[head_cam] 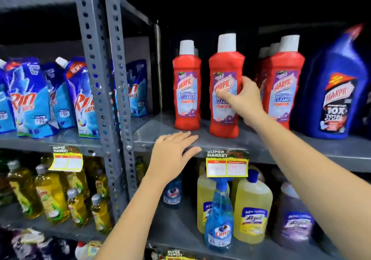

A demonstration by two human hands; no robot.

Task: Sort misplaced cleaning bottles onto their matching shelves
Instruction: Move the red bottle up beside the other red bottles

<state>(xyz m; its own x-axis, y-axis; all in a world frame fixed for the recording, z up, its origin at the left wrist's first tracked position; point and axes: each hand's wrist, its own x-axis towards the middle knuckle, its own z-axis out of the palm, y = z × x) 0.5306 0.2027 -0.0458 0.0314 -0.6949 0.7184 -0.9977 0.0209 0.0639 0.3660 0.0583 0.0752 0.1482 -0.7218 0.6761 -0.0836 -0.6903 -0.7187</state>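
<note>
A red Harpic bathroom cleaner bottle (224, 83) with a white cap stands upright near the front of the grey metal shelf (200, 141). My right hand (244, 99) wraps its label from the right side. Another red Harpic bottle (187, 85) stands to its left, and more red ones (285, 83) stand in a row to its right. My left hand (172, 151) lies flat on the shelf's front edge, fingers spread, holding nothing.
A big blue Harpic bottle (337, 91) stands at the far right. Blue Rin pouches (30, 99) fill the left bay behind a grey upright post (104, 79). Below are yellow Lizol bottles (253, 213), a blue Colin spray (219, 217) and dish liquid bottles (50, 197).
</note>
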